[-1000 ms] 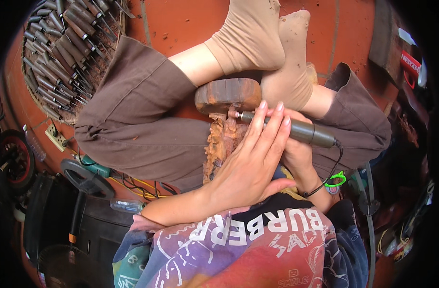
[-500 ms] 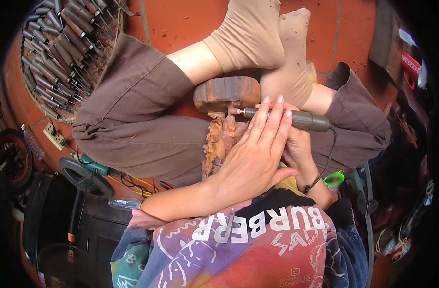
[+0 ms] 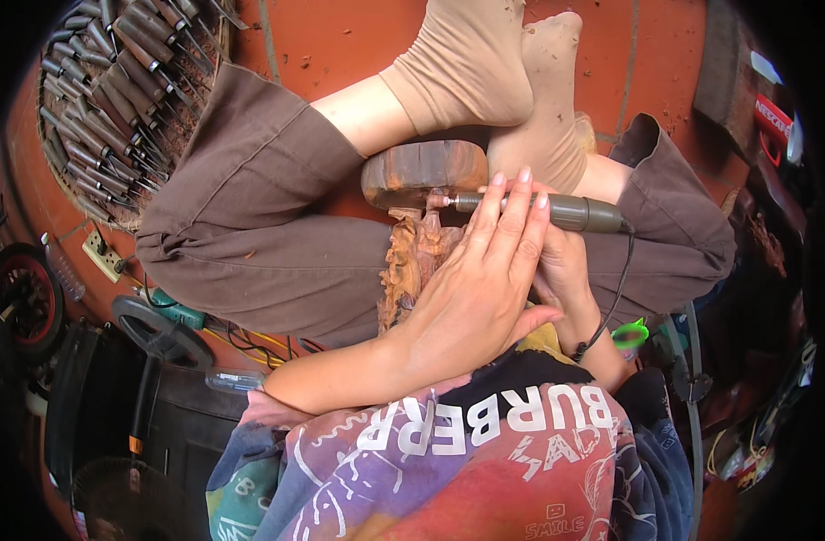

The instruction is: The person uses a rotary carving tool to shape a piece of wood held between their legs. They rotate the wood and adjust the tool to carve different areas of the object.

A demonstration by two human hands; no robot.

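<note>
A wooden carving (image 3: 411, 266) with a jagged edge lies between my legs, its thick round base (image 3: 424, 171) toward my feet. My right hand (image 3: 566, 261) is closed round a dark grey-green rotary tool handpiece (image 3: 582, 215), partly hidden by the other hand. The tool's tip meets the narrow part of the carving just below the base. My left hand (image 3: 486, 266) reaches across the carving, fingers stretched out flat over the handpiece and the right hand. A thin cord (image 3: 622, 275) runs from the handpiece's rear down past my right wrist.
A round basket (image 3: 115, 216) full of wood-handled carving tools stands at the far left. Near it are a power strip (image 3: 101, 254), a teal power tool (image 3: 176, 311) and tangled cables. Wood chips lie on the red tiled floor (image 3: 340, 45). My crossed legs flank the carving.
The handpiece and both hands have shifted slightly away from my body, with the tool's rear end moving most. The carving has barely moved.
</note>
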